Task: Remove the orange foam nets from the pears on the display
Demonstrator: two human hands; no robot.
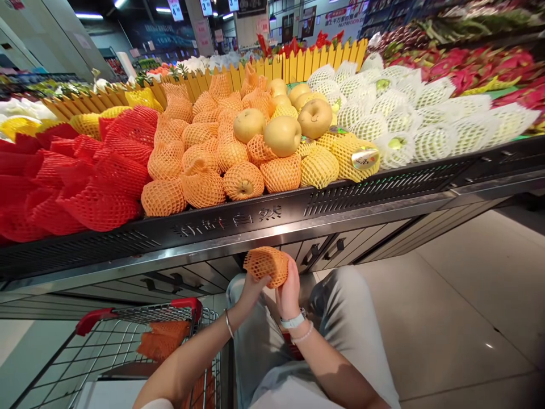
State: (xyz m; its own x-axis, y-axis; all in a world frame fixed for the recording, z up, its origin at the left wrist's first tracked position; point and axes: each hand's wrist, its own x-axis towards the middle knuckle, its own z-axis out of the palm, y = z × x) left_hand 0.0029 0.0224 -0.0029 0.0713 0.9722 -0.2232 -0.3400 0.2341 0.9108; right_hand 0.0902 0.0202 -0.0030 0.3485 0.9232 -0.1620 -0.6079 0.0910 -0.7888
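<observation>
Both my hands hold one fruit wrapped in orange foam net (266,264), low in front of the display's metal edge. My left hand (250,293) grips its lower left side, fingers curled under it. My right hand (289,291) wraps its right side, a white watch and bead bracelet on the wrist. On the stand above lie many orange-netted fruits (204,147), three bare yellow pears (281,135) and yellow-netted ones (320,166).
A red-handled shopping cart (140,318) stands at lower left with orange nets inside. Red-netted fruit (85,176) fills the stand's left, white-netted fruit (404,113) its right, dragon fruit (481,65) behind. A yellow picket divider (298,62) crosses the back. Tiled floor (460,307) lies to the right.
</observation>
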